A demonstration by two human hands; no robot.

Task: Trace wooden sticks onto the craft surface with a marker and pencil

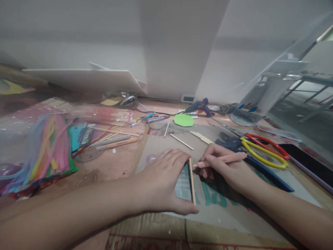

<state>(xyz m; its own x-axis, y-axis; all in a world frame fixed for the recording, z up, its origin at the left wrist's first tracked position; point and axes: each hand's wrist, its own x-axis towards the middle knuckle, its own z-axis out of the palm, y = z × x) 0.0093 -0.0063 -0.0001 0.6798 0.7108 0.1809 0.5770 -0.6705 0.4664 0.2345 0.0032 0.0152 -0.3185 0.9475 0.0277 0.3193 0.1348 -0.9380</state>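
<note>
My left hand [161, 178] lies over a grey-brown sheet of cardboard [156, 146]. Its thumb and forefinger span a thin wooden stick [192, 182], gripping it near its two ends against the sheet. In my right hand [221, 170] is a peach-coloured pen [235, 158], held in a writing grip. The pen's tip points left and is close beside the stick; whether it touches cannot be made out. Beyond the hands lie more short sticks [201, 137], a loose stick [182, 141] and a green paper polygon [183, 120].
Scissors [265, 152] with red and yellow handles and blue-handled pliers [270, 173] lie right, near a phone [309, 166]. A blue glue gun [200, 107] and clear container [244, 114] stand behind. Left are colourful pipe cleaners [49, 149], pens [117, 141] and a white board [85, 80].
</note>
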